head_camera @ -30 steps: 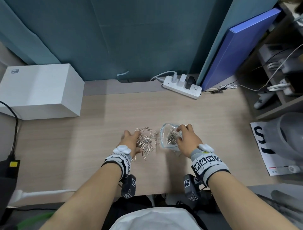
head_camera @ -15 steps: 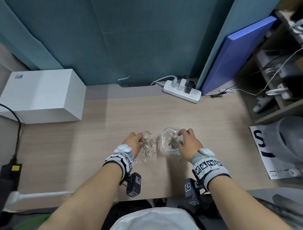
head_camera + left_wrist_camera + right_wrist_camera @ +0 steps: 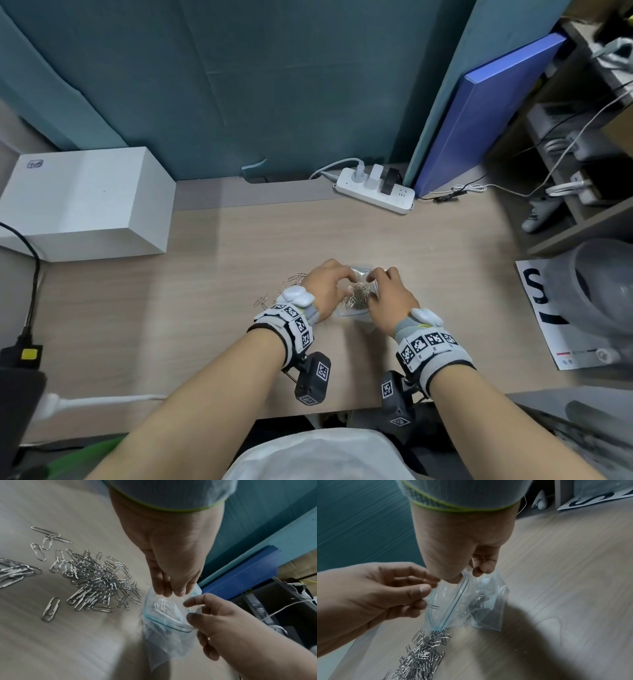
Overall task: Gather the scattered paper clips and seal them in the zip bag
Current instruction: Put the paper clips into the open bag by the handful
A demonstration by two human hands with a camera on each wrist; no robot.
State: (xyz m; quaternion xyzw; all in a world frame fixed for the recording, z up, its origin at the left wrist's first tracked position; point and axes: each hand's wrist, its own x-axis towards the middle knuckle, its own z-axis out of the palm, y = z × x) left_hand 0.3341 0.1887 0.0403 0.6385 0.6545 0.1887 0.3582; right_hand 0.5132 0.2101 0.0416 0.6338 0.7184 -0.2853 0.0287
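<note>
A clear zip bag [image 3: 359, 268] [image 3: 164, 628] [image 3: 453, 601] with a blue seal strip stands open on the wooden desk, several clips inside it. My right hand [image 3: 376, 289] [image 3: 188, 609] [image 3: 469, 572] pinches its far rim between thumb and forefinger. My left hand [image 3: 337, 286] [image 3: 169, 591] [image 3: 428, 588] is at the bag's mouth, fingertips bunched on a few paper clips. Just left of the bag lies a pile of silver paper clips [image 3: 293, 279] [image 3: 96, 580] [image 3: 423, 655], with some strays around it.
A white box [image 3: 85, 202] sits at the back left, a power strip [image 3: 375, 192] at the back centre. A blue board [image 3: 479, 113] leans at the back right beside shelves. A printed sheet [image 3: 548, 308] lies right; a black device and cable [image 3: 20, 359] sit left.
My left hand has left the clip pile and moved right to the bag's mouth. My right hand has kept its hold on the bag's rim.
</note>
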